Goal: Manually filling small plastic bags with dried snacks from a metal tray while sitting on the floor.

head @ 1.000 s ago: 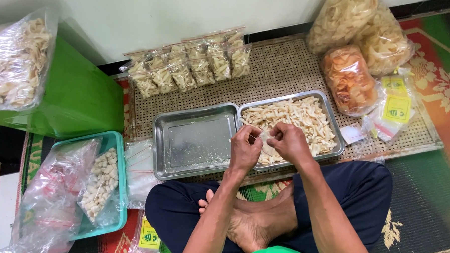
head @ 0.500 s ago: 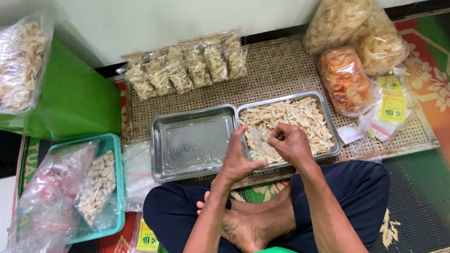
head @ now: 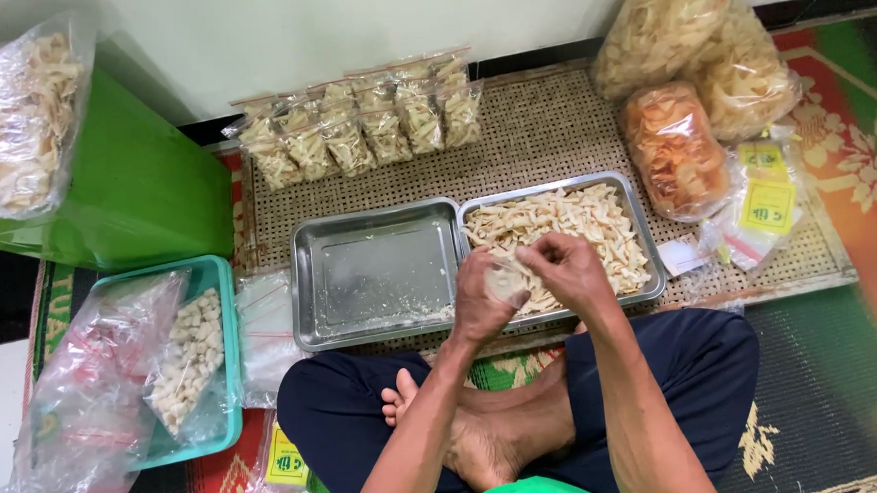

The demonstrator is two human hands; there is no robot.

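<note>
Wide view first: a woven mat [head: 552, 145] on a patterned rug, a green box [head: 145, 189] at far left with a clear sack [head: 21, 125] of pale chips on top. Top right, two big crinkled sacks [head: 693, 33] of pale chips and a smaller one of orange chips [head: 673, 146].

Centre stage, two shiny steel trays side by side: the left tray [head: 376, 273] holds only crumbs, while the right tray [head: 653, 258] is heaped with pale, curled, brittle-looking chips [head: 574, 217]. A teal basket [head: 231, 361] at left holds loose plastic and a bag of chunky white pieces. Along the wall, a row of filled packs [head: 357, 128], sealed with red strips.

Now the hands, and this looks like the bagging step. They meet over the near edge of the right tray. The left hand [head: 479, 299] is curled around a small clear bag [head: 508, 281], and the right hand [head: 568, 269] is pinched narrow at its top edge. Whether the mouth is open, I cannot tell. The film looks thin and slippery, so I judge it wants a firm pinch on each lip.

Smallest: flat empty bags [head: 266, 325] and yellow labels [head: 767, 206].
</note>
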